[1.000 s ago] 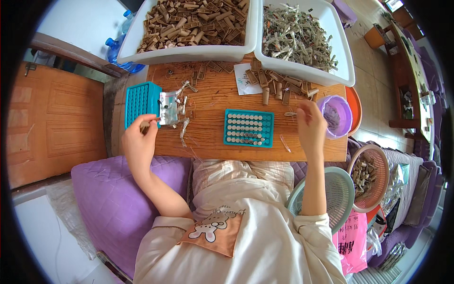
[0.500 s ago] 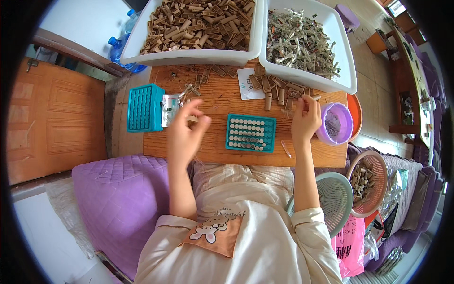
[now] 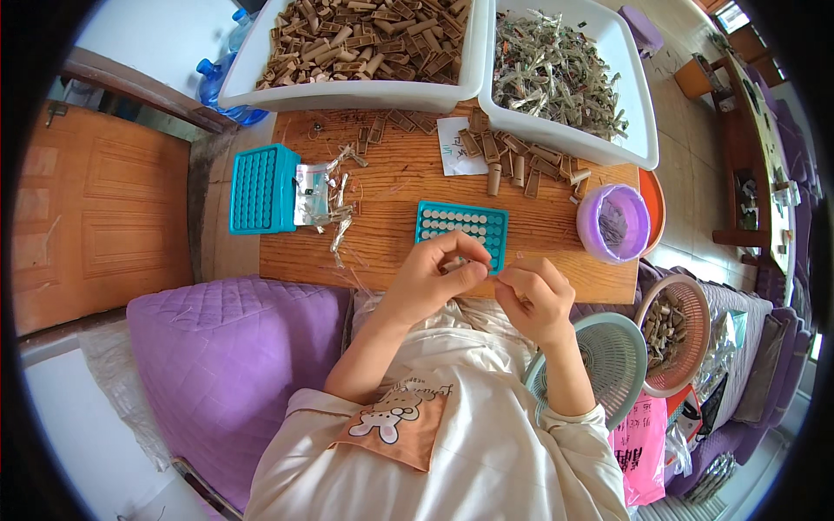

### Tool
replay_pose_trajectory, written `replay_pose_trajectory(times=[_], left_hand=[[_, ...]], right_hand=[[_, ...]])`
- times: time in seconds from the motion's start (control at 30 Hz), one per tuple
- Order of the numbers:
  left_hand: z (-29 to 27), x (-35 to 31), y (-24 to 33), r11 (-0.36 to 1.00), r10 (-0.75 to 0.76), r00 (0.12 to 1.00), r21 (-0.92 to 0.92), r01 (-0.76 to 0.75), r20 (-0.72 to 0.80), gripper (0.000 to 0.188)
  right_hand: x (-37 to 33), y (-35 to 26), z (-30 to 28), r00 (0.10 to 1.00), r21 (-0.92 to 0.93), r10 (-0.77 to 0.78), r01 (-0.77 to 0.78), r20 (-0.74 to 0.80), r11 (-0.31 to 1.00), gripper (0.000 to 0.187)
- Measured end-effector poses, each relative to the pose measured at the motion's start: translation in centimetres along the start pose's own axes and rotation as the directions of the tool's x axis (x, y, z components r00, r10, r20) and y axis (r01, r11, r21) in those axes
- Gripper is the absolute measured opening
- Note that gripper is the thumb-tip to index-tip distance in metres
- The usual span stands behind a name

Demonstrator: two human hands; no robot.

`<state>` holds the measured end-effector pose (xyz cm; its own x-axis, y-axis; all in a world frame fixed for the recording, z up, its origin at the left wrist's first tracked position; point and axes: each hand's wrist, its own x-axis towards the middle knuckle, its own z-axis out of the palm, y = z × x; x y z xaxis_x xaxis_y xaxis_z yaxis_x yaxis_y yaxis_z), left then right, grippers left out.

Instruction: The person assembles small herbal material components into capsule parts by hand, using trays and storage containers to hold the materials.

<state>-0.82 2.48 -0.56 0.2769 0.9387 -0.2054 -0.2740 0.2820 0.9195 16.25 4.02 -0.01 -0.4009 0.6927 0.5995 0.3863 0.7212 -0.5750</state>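
Note:
My left hand (image 3: 432,276) and my right hand (image 3: 532,293) meet at the near edge of a wooden table (image 3: 391,187), fingers pinched together on a small thin piece between them that is too small to make out. Just beyond my hands lies a teal tray (image 3: 473,224) with rows of holes, its far rows filled with pale caps. A second teal tray (image 3: 263,188) rests at the table's left end, with crumpled clear wrappers (image 3: 326,204) beside it.
Two white tubs stand at the back: one (image 3: 365,48) holds brown sticks, the other (image 3: 565,61) greyish strips. Loose brown sticks (image 3: 512,165) lie near a purple bowl (image 3: 613,223). A pale green basket (image 3: 608,360) and a pink basket (image 3: 678,334) sit at my right, a purple cushion (image 3: 226,347) at my left.
My left hand has come from the teal tray at the left to the middle. My right hand drew back from the loose sticks. Both now meet in front of the near tray.

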Motion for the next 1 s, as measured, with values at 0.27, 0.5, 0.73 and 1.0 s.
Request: replay_pose_trajectory(times=[0.27,0.5,0.73,1.0], left_hand=[[0.1,-1.3,1.2,0.659,0.480,0.877,0.652,-0.376,0.020,0.035],[-0.2,-1.5,1.4,0.482,0.628,0.773,0.735,-0.478,0.091,0.039],[0.0,-2.3,0.9,0.664,0.576,0.817,0.604,-0.441,-0.037,0.037],[0.2,-2.4,-0.7,0.832,0.482,0.867,0.376,-0.408,-0.125,0.036]], right_hand=[[0.3,-1.2,-0.1,0.902,0.230,0.340,-0.402,0.265,0.886,0.033],[0.0,-1.9,1.2,0.929,0.499,0.339,-0.368,0.151,0.785,0.033],[0.7,-2.8,0.5,0.944,0.379,0.294,-0.328,0.147,0.865,0.025],[0.6,-3.1,0.5,0.914,0.441,0.383,-0.401,0.133,0.803,0.017]])
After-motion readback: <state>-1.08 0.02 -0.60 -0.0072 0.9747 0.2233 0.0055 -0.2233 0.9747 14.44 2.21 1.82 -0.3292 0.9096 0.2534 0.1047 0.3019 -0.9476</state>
